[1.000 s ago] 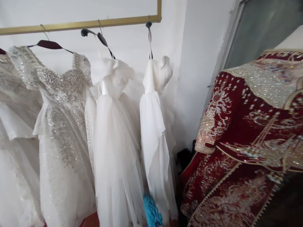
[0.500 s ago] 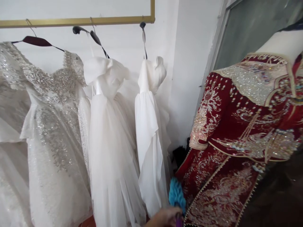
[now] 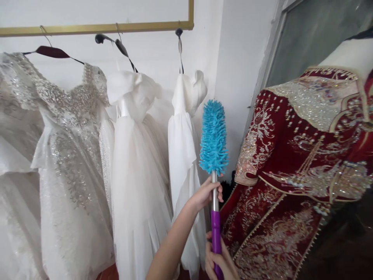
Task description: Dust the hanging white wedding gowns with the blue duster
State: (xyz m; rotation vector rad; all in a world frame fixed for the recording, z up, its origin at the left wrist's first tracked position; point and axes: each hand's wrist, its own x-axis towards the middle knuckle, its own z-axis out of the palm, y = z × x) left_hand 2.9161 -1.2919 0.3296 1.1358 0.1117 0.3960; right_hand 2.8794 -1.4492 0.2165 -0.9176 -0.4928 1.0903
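Note:
A duster [image 3: 214, 136] with a fluffy blue head, a silver metal shaft and a purple handle stands upright in front of me. My left hand [image 3: 207, 193] is closed round the metal shaft just below the blue head. Lower down, my right hand [image 3: 219, 258] wraps round the purple handle. Behind the duster's left side hangs a narrow white dress [image 3: 183, 155]. To its right is a dark red embroidered garment [image 3: 291, 155] on a mannequin.
Several white gowns hang along a gold rail [image 3: 87, 29] on the left, among them a beaded dress [image 3: 70, 136] and a tulle dress [image 3: 134, 155]. A white wall [image 3: 241, 46] and a grey framed panel [image 3: 309, 42] stand behind.
The duster has risen from the bottom edge to the middle of the view. Both hands now show on it, where only part of one hand showed before.

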